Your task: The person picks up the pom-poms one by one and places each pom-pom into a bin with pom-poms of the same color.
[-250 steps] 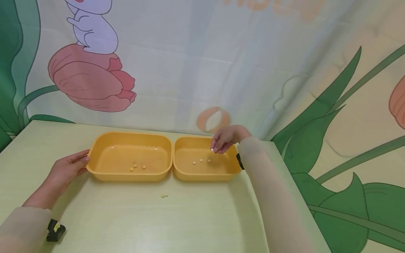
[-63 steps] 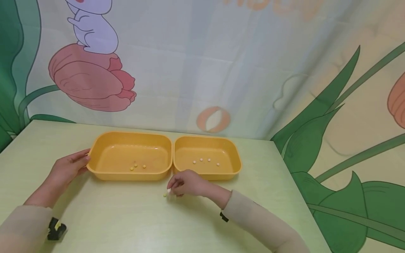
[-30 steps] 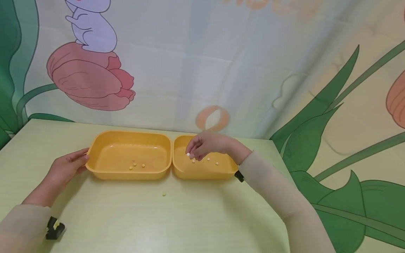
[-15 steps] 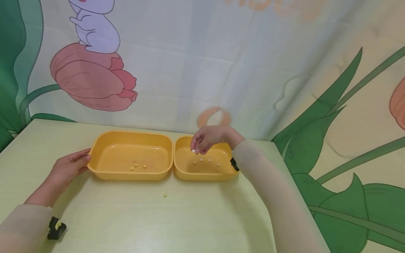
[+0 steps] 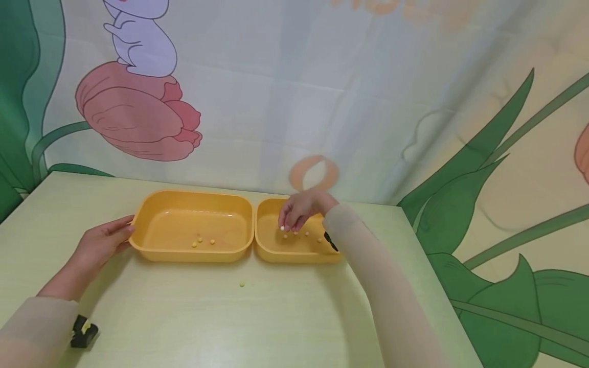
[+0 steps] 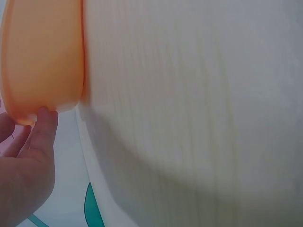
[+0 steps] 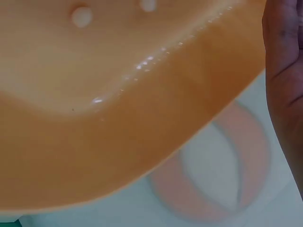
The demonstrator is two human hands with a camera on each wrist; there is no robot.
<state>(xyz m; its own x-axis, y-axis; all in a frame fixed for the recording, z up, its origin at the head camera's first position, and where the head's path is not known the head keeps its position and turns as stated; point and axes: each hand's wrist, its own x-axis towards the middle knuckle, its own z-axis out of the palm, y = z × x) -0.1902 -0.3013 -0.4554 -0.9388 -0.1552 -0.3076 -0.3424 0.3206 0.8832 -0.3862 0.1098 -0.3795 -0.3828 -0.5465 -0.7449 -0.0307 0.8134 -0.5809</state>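
My left hand [image 5: 102,242] holds the left end of the larger yellow tray [image 5: 193,257], thumb at the rim; the left wrist view shows its fingertips [image 6: 46,116] against the tray's outer wall. Over the smaller yellow tray [image 5: 294,257], my right hand [image 5: 301,208] pinches a small white bead [image 5: 282,228] between thumb and fingers, pointing down into the tray. Several white beads [image 5: 307,234] lie on that tray's floor, two of them large in the right wrist view. In the larger tray lie three yellow beads [image 5: 212,242].
One yellow-green bead [image 5: 242,284] lies on the pale table [image 5: 202,317] in front of the trays. The trays stand side by side near the table's back edge, with a printed curtain [image 5: 257,102] behind. A black wrist device [image 5: 84,332] sits at my left cuff.
My right hand has taken the white bead from the table beside the yellow-green one, carried it over the smaller tray, and just lowered slightly. One more white bead lies there. Left hand stays put.
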